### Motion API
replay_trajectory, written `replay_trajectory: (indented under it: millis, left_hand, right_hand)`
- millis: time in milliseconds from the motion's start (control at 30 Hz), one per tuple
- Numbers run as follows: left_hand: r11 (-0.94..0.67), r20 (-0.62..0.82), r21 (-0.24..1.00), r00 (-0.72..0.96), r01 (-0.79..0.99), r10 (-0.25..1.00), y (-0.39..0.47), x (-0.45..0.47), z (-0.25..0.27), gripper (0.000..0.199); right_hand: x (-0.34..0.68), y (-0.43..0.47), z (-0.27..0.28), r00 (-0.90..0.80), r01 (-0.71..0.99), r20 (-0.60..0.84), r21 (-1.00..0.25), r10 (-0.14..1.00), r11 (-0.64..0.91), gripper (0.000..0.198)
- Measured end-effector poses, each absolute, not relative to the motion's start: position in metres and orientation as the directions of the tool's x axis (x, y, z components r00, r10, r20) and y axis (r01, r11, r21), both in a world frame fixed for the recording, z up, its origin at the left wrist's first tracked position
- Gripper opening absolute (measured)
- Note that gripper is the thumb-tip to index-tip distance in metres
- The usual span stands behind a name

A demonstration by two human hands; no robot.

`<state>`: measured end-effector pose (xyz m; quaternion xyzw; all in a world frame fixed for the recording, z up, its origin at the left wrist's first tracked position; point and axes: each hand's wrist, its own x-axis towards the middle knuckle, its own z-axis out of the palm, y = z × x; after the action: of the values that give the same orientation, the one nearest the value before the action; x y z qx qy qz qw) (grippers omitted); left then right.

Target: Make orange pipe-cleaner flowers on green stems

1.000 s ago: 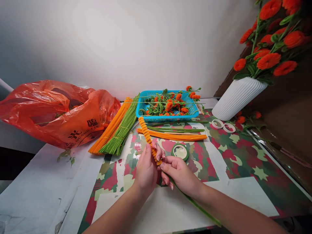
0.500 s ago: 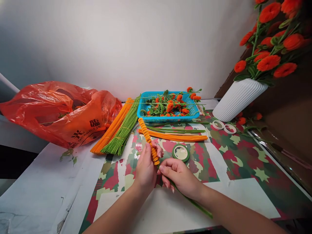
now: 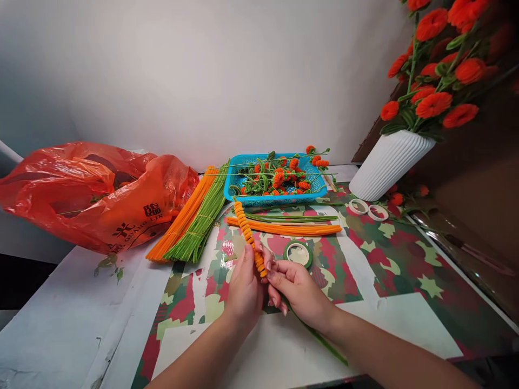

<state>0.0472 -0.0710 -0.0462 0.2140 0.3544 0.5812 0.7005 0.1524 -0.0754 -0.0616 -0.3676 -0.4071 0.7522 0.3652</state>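
An orange pipe cleaner coil [image 3: 245,227] slants upward from my hands, its loops lined up along a green stem [image 3: 320,337]. My left hand [image 3: 245,283] is closed round the lower part of the coil, thumb on the near side. At the coil's bottom end, my right hand [image 3: 295,286] pinches the green stem, which runs out below the palm toward the lower right. The two hands meet at the fingertips. Just beyond the right hand lies a roll of green tape [image 3: 308,255].
Behind the hands lie loose orange pipe cleaners [image 3: 292,229] and a blue basket [image 3: 275,201] of small orange flowers. To the left are a green pipe cleaner bundle [image 3: 200,221] and a red plastic bag [image 3: 133,200]. A white vase [image 3: 389,165] and white tape rolls [image 3: 378,213] stand right.
My right hand has come slightly closer to the coil's lower end and my left fingers. The whole view has shifted a little; the coil is still held.
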Motion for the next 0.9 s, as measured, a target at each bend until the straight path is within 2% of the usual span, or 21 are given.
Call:
replay_trajectory:
  millis: [200, 333, 600, 900]
  left_hand:
    - [0.066, -0.205, 0.724, -0.123, -0.687, 0.971, -0.062, 0.038, -0.044, 0.030]
    - [0.081, -0.204, 0.744, -0.110, -0.663, 0.973, -0.063, 0.038, -0.046, 0.029]
    - [0.088, -0.200, 0.727, -0.088, -0.681, 0.976, -0.065, 0.040, -0.049, 0.029]
    - [0.101, -0.258, 0.779, -0.169, -0.619, 0.951, -0.067, 0.044, -0.053, 0.034]
  right_hand:
    - [0.156, -0.075, -0.057, -0.550, -0.149, -0.291, -0.888, 0.783, -0.435, 0.040]
    - [0.155, -0.078, -0.057, -0.525, -0.131, -0.302, -0.895, 0.795, -0.427, 0.039]
    - [0.152, -0.079, -0.059, -0.495, -0.199, -0.264, -0.893, 0.828, -0.404, 0.038]
    - [0.145, -0.084, -0.064, -0.570, -0.229, -0.271, -0.854, 0.776, -0.467, 0.042]
